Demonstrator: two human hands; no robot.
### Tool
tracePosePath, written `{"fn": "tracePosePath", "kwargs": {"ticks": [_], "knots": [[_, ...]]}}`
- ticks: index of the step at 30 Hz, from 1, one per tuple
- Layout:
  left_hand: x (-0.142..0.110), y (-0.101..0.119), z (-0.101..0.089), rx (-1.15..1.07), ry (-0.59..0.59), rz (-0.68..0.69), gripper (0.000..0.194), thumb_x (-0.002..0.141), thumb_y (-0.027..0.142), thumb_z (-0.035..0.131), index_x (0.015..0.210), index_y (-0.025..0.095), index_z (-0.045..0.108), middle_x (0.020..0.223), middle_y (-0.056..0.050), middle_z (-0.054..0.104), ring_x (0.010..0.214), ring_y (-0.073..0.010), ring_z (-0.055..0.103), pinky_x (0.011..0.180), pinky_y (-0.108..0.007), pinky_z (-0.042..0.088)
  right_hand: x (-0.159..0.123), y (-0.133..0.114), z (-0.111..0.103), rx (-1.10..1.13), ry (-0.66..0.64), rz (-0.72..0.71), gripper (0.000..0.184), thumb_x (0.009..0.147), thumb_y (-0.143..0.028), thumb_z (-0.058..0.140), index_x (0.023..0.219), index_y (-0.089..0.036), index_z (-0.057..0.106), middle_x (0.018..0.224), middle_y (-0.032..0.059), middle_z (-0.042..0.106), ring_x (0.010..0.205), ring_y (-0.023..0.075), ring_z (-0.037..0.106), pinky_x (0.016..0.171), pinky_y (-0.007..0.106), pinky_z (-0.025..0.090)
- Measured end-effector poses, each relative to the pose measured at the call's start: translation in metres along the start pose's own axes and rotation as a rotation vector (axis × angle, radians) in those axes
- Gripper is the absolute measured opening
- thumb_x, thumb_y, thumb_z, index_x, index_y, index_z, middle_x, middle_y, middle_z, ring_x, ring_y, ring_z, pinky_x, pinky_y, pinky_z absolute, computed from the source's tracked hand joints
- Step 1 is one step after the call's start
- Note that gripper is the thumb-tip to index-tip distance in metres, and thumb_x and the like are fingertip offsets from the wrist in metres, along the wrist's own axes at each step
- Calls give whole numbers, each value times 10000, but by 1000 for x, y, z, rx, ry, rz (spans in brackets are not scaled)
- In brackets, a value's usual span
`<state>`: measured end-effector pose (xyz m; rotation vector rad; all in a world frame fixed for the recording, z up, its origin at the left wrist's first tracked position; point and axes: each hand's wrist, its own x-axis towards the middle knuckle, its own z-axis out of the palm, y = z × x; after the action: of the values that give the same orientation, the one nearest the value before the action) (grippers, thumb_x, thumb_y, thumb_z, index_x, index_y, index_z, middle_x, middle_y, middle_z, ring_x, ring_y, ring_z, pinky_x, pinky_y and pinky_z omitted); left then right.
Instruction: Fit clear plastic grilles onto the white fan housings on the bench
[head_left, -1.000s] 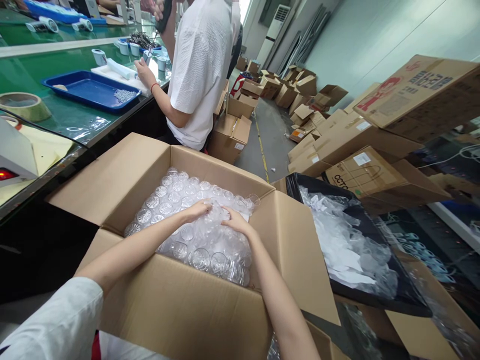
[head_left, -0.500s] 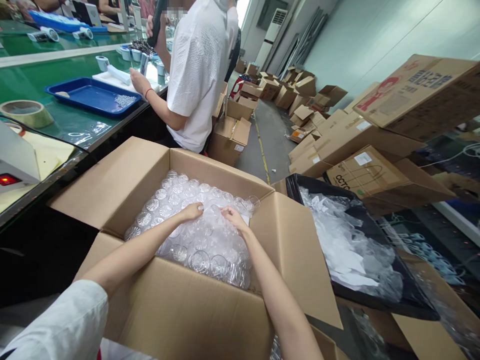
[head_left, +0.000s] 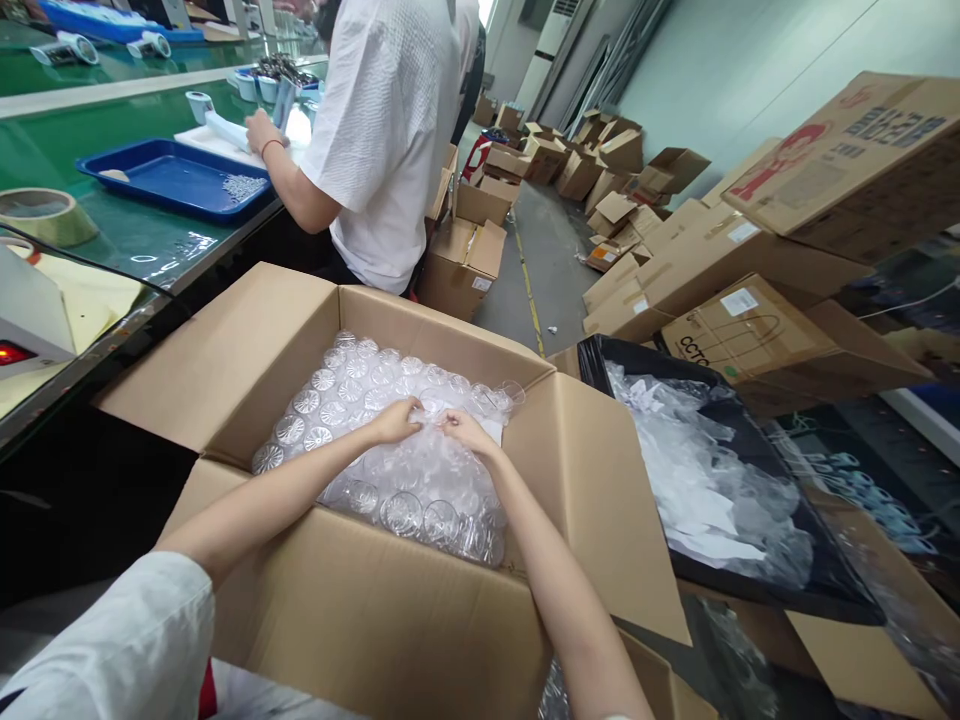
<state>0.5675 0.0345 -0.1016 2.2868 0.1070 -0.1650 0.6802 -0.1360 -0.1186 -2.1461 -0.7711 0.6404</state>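
Observation:
Both my hands work close together over an open cardboard box (head_left: 420,610) full of clear plastic cups (head_left: 401,512) in rows. Over the middle of the cups lies a translucent plastic bag (head_left: 420,455). With bent fingers my left hand (head_left: 397,420) pinches the bag's upper part. Just to its right, my right hand (head_left: 465,430) grips the same plastic between thumb and fingers. A small gap separates the two hands. Round cup ends show on the left and along the near side; the bag partly veils those in the middle.
A black-lined bin (head_left: 697,490) of crumpled plastic stands to the right, below stacked cartons (head_left: 750,330). On the green workbench at left are a blue tray (head_left: 172,180) and a tape roll (head_left: 45,215). A co-worker in a white shirt (head_left: 382,140) stands beyond the box.
My left hand has moved slightly right, nearer my right hand, and both still hold the plastic. The co-worker's raised hand with a dark tool has left the view.

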Motion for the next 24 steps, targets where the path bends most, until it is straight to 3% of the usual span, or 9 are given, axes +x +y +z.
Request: {"fn": "tracePosePath", "kwargs": {"ticks": [2,5,8,11,15,18,21,24], "knots": [[-4,5,2,43,-15,4,333,922,214,627,1245,136,602,1314,-133,606,1199,-268,593,1059,-496,455,-4,-4,-18,-44,119,-3,197,923,-322,684,838,-149,646,910,24,678,908,191,647,870,393,524],[-13,15,18,64,-159,54,262,859,276,720,1083,151,668,1156,-89,668,1059,-234,632,990,-455,488,-14,-6,-51,-91,316,-11,117,884,-262,633,806,-176,620,936,49,669,986,231,603,939,409,450],[-21,23,39,50,-273,60,197,790,297,789,769,146,665,862,-56,680,870,-204,640,900,-410,507,-27,-7,-74,-97,419,-26,104,852,-273,545,800,-199,594,876,58,662,921,245,586,872,360,434],[-24,24,46,2,-279,50,278,792,288,788,635,156,600,740,-36,643,816,-190,628,861,-375,505,-35,-9,-84,-73,428,-51,201,889,-372,472,832,-203,566,829,46,641,814,216,571,755,309,443],[-17,23,28,-110,-175,46,281,877,338,709,692,150,609,734,-2,629,788,-164,618,832,-353,515,-39,-14,-88,-82,286,-64,337,942,-461,408,883,-188,596,781,35,638,706,181,562,658,281,451],[-6,23,8,-218,-7,19,280,952,393,608,840,136,630,818,-13,644,769,-148,614,777,-333,524,-37,-14,-76,-169,89,-50,320,915,-480,548,876,-184,662,820,38,690,753,190,613,706,300,489],[2,24,-11,-292,163,-22,349,1010,430,449,977,131,627,847,-36,647,741,-146,603,705,-296,505,-32,-7,-44,-296,-119,11,279,884,-440,695,812,-171,690,805,27,708,761,177,651,759,329,534],[2,22,-26,-276,214,-25,406,1005,431,359,1028,127,627,868,-50,659,777,-162,607,697,-275,481,-30,4,-4,-427,-216,78,291,940,-439,671,881,-154,697,855,22,713,776,167,675,777,354,571]]}}
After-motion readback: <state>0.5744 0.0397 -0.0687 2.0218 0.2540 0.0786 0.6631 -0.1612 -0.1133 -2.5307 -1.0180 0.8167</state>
